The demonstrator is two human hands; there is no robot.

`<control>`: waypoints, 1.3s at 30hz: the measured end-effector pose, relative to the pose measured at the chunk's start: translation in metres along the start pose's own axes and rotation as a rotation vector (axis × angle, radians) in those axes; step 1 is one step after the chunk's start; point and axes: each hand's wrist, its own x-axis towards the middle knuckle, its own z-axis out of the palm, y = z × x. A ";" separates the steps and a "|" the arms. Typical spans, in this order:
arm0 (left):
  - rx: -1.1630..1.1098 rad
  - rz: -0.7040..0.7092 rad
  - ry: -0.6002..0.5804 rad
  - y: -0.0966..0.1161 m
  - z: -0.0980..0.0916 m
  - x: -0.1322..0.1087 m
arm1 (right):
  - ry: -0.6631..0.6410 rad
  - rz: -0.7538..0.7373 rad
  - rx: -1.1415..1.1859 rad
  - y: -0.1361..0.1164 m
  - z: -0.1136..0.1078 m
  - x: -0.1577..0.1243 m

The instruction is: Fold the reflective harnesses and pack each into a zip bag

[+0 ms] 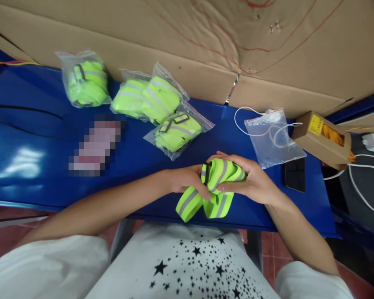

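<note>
Gripping a folded reflective strap (216,182) at lower centre of the frame, left hand (187,179) and right hand (252,180) pinch it above the blue table (43,137).

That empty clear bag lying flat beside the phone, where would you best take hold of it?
Probably at the empty clear bag's near corner by the phone, coming from the right hand's side. It lies flat, so only an edge can be pinched, and a white cable crosses the far part.

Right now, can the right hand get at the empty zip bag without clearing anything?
Probably yes. The empty zip bag lies just beyond the right hand on the blue table, nothing between them; but that hand is gripping the reflective band with the left hand.
</note>
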 end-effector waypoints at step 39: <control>-0.011 0.592 0.171 0.013 0.008 -0.001 | 0.483 -0.341 -0.044 0.019 0.020 0.003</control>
